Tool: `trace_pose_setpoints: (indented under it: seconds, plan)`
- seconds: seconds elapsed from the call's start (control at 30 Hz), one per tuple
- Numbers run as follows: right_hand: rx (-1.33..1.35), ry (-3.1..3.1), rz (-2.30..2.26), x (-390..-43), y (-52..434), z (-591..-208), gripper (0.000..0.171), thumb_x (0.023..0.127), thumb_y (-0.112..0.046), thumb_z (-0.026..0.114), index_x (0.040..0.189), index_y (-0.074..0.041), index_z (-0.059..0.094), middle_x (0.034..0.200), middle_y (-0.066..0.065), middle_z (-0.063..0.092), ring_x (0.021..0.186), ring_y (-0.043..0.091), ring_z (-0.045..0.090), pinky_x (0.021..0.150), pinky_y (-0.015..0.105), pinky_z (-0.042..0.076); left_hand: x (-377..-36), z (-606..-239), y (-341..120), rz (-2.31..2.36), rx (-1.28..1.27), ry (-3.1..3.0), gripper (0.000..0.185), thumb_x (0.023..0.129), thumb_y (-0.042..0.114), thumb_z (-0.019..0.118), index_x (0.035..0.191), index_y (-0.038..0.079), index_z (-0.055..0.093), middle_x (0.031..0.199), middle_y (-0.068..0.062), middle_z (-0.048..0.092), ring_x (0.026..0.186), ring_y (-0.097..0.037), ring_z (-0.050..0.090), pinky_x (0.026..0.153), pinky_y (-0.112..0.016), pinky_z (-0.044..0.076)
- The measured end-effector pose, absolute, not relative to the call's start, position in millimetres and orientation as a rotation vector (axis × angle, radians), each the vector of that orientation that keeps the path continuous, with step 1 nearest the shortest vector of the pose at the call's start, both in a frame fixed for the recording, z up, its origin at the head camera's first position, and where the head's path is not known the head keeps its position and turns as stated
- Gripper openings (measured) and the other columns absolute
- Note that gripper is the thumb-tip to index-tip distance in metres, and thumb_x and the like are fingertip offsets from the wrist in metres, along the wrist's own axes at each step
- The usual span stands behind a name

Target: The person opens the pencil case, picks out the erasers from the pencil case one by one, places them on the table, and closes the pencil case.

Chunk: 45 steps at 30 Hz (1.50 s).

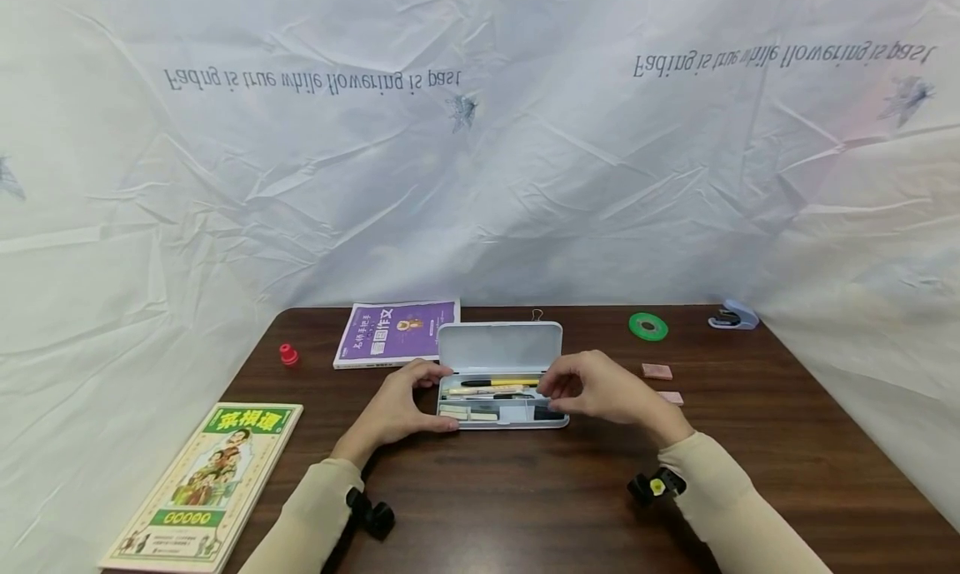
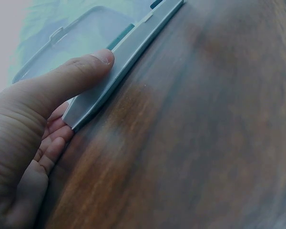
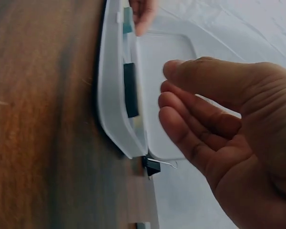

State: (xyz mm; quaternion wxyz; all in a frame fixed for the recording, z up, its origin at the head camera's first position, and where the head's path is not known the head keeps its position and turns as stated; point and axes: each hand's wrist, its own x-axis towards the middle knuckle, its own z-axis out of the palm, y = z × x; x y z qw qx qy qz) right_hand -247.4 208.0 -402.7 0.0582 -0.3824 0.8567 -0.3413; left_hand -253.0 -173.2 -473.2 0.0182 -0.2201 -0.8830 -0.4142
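Note:
An open light-grey pencil case (image 1: 491,426) sits mid-table, its lid (image 1: 500,346) tipped back. Inside lie a yellow-and-black pen (image 1: 495,382), other pens, pale blocks like erasers (image 1: 483,416) and a black piece (image 3: 130,89). My left hand (image 1: 393,403) grips the case's left end, thumb on the front wall and fingers around the side. Over the right end hovers my right hand (image 1: 600,386), its fingers loosely bent. Nothing shows between thumb and fingers in the right wrist view, though the index finger is mostly hidden.
Behind the case are a purple book (image 1: 408,332) and a black binder clip (image 3: 153,167). Rightward lie a green tape roll (image 1: 648,326), pink blocks (image 1: 657,371) and a blue-and-black stapler-like tool (image 1: 735,315). A red stamp-like piece (image 1: 288,355) and a green-and-cream book (image 1: 206,482) lie left.

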Motion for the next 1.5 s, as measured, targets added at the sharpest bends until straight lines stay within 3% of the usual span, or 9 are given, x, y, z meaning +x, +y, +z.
trace_pose_setpoints:
  seconds: [0.2, 0.5, 0.93, 1.23, 1.5]
  plan:
    - [-1.149, 2.604, -0.884, -245.2, 199.3, -405.7, 0.018, 0.097, -0.001, 0.085, 0.111, -0.011, 0.083, 0.1, -0.003, 0.078, 0.087, 0.003, 0.069, 0.076, 0.026, 0.062, -252.9, -473.0, -173.2, -1.288, -0.681, -2.744, 0.081, 0.07, 0.048, 0.108, 0.14, 0.023, 0.074, 0.132, 0.008, 0.07, 0.12, -0.016, 0.065, 0.112, -0.045, 0.055]
    - [-1.122, 2.606, -0.884, -245.6, 198.3, -409.0, 0.017, 0.098, 0.0, 0.083, 0.11, -0.013, 0.083, 0.101, 0.002, 0.079, 0.086, 0.003, 0.068, 0.076, 0.027, 0.062, -252.7, -472.9, -173.2, -1.276, -0.684, -2.737, 0.08, 0.07, 0.047, 0.107, 0.139, 0.021, 0.075, 0.132, 0.007, 0.071, 0.121, -0.018, 0.065, 0.111, -0.046, 0.055]
    - [-1.095, 2.802, -1.038, -245.9, 230.8, -377.5, 0.028, 0.097, 0.0, 0.083, 0.11, -0.025, 0.081, 0.107, -0.012, 0.076, 0.095, 0.008, 0.07, 0.083, 0.036, 0.063, -253.4, -472.2, -173.9, -1.3, -0.687, -2.733, 0.081, 0.07, 0.046, 0.108, 0.139, 0.022, 0.075, 0.132, 0.007, 0.07, 0.121, -0.017, 0.065, 0.112, -0.046, 0.055]
    - [-0.941, 3.004, -1.003, -249.2, 270.5, -366.1, 0.03, 0.095, 0.001, 0.085, 0.108, -0.025, 0.081, 0.103, -0.01, 0.075, 0.093, 0.012, 0.069, 0.078, 0.035, 0.061, -253.0, -472.8, -173.4, -1.292, -0.702, -2.727, 0.08, 0.071, 0.047, 0.107, 0.139, 0.02, 0.075, 0.131, 0.005, 0.071, 0.121, -0.019, 0.066, 0.111, -0.047, 0.055]
    - [-0.8, 2.941, -0.986, -258.4, 286.5, -389.3, 0.025, 0.094, 0.002, 0.085, 0.104, -0.02, 0.08, 0.098, -0.005, 0.072, 0.089, 0.014, 0.067, 0.076, 0.03, 0.059, -253.4, -474.2, -173.1, -1.304, -0.69, -2.732, 0.08, 0.07, 0.046, 0.108, 0.139, 0.022, 0.075, 0.131, 0.007, 0.07, 0.121, -0.017, 0.065, 0.112, -0.045, 0.055]
